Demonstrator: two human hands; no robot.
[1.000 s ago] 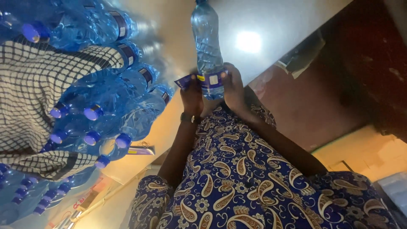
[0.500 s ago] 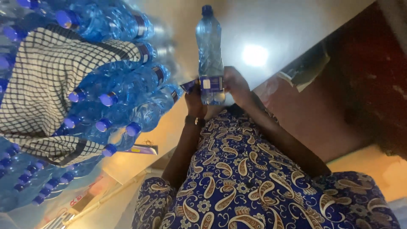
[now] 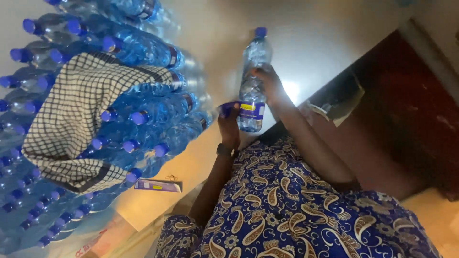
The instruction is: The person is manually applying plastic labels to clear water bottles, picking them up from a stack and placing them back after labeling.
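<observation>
You hold a clear, ribbed plastic water bottle (image 3: 252,83) with a glossy label (image 3: 252,111); the checked cloth (image 3: 71,119) looks matt, woven.

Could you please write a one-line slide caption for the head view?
Right hand grips a clear plastic water bottle while left hand pulls its blue label, beside stacked blue-capped bottles.

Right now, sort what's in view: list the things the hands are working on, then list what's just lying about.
In hand:
- clear plastic water bottle with blue cap, gripped by the right hand
- blue wrap-around label, its loose end pinched by the left hand

Lying about:
- stacked blue-capped water bottles
- black-and-white checked cloth draped over them
- loose blue label strip on the pale table
</observation>
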